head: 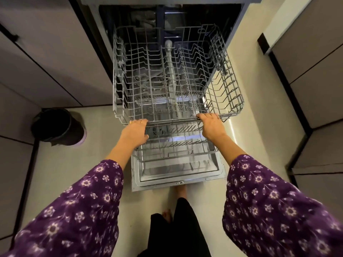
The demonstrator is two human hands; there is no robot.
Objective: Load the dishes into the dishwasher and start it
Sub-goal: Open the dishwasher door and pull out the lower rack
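Head view: L hand (136, 131) & R hand (211, 125) both grip upper rack (172, 121) front rail, fingers curled over it.

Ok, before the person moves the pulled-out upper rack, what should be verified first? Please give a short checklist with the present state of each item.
1. The left hand and right hand both hold the front rail of the grey wire upper rack: ok.
2. This rack is free of dishes: ok, none seen.
3. The steel dishwasher door is fully lowered: ok.
4. The grey wire lower rack holds nothing tall in the way: ok.
5. The bare foot is away from the door edge: not ok, it is right at the edge.
6. Dishes are ready nearby: cannot tell, none in view.
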